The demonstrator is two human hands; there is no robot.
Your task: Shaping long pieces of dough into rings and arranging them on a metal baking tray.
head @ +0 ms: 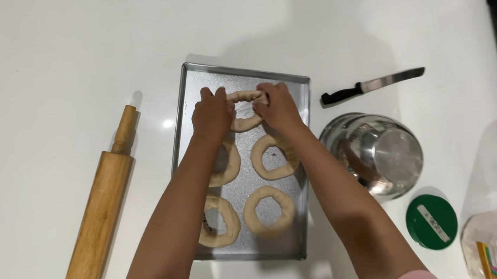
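Rolling pin [98, 220] left of tray [191, 96]; knife [372, 85], steel bowl [378, 154] right.

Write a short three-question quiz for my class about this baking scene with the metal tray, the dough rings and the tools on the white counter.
1. True or false: both hands hold the pale dough ring at the far end of the rectangular metal baking tray.
2. How many other dough rings lie on the tray?
A. two
B. four
C. six
3. Which tool lies left of the tray: the wooden rolling pin or the black-handled knife?

Key
1. True: left and right hands pinch it from either side.
2. B: four, in two rows, such as the near right one.
3. The rolling pin; the knife lies to the right, beyond the shiny steel bowl.
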